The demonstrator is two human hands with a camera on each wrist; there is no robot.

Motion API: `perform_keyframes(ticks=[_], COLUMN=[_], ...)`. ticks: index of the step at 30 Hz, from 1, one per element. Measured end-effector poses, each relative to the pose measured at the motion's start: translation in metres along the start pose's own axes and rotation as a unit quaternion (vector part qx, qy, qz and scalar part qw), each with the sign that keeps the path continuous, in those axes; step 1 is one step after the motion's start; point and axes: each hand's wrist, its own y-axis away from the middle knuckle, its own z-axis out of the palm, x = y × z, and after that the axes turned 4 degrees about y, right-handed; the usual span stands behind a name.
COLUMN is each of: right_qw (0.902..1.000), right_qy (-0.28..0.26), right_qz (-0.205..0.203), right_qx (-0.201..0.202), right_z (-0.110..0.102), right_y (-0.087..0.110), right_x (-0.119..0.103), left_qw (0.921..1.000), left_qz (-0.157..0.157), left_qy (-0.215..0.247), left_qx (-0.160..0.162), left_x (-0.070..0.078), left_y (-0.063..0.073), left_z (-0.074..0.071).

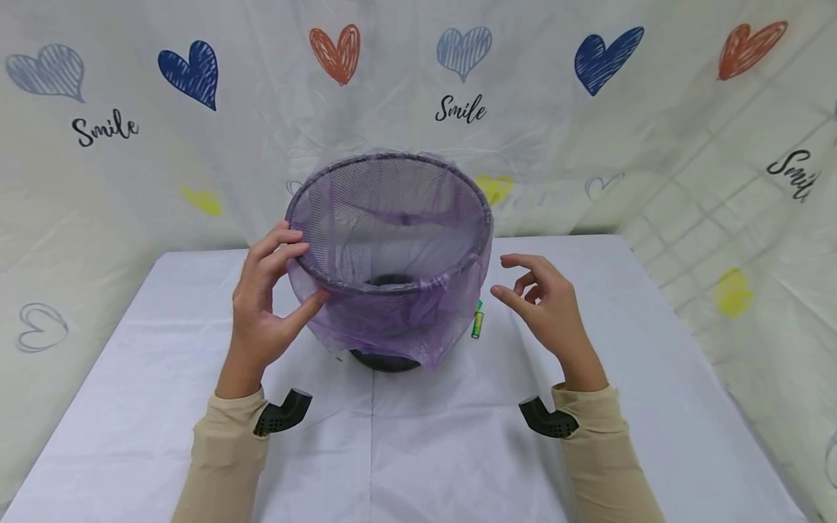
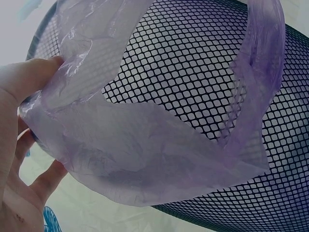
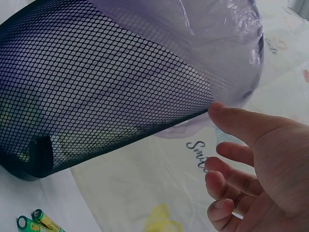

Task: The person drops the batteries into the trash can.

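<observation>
A black mesh wastebasket [image 3: 120, 96] stands on the table, its round dark base [image 1: 387, 363] showing below. A thin purple trash bag [image 1: 392, 319] lines it, folded over the rim and hanging loosely down the outside. My left hand [image 1: 264, 305] grips the left side of the rim through the bag, thumb toward the front and fingers farther back. To the right of the basket, my right hand [image 1: 546, 301] is held apart from the rim with bent fingers and nothing in them. In the right wrist view, its thumb overlaps the basket's edge.
Small green batteries [image 3: 41, 220] lie on the table beside the basket's base, on the right. White cloth [image 1: 163, 349] covers the table. Behind it hangs a pale curtain [image 1: 392, 123] printed with hearts and "Smile". A black curved device [image 1: 284, 412] sits at each wrist.
</observation>
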Motion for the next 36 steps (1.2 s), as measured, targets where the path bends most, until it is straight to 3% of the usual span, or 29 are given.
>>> perform_keyframes(ticks=[11, 17, 25, 36], right_qw=[0.9997, 0.9994, 0.9986, 0.995], right_qy=[0.02, 0.03, 0.04, 0.074], right_qz=[0.013, 0.012, 0.018, 0.033], right_qx=[-0.006, -0.013, -0.03, -0.058], right_z=[0.003, 0.006, 0.009, 0.012], right_y=[0.0, -0.001, -0.002, -0.002], right_x=[0.01, 0.016, 0.022, 0.034], left_qw=[1.0, 0.9999, 1.0, 1.0], left_qz=[0.004, 0.005, 0.002, 0.001], left_qy=[-0.008, -0.009, -0.003, 0.002], left_qx=[-0.003, 0.002, 0.001, 0.003], left_x=[0.002, 0.014, 0.0, -0.001], left_y=[0.0, -0.005, 0.0, 0.0], left_z=[0.0, 0.003, 0.001, 0.001])
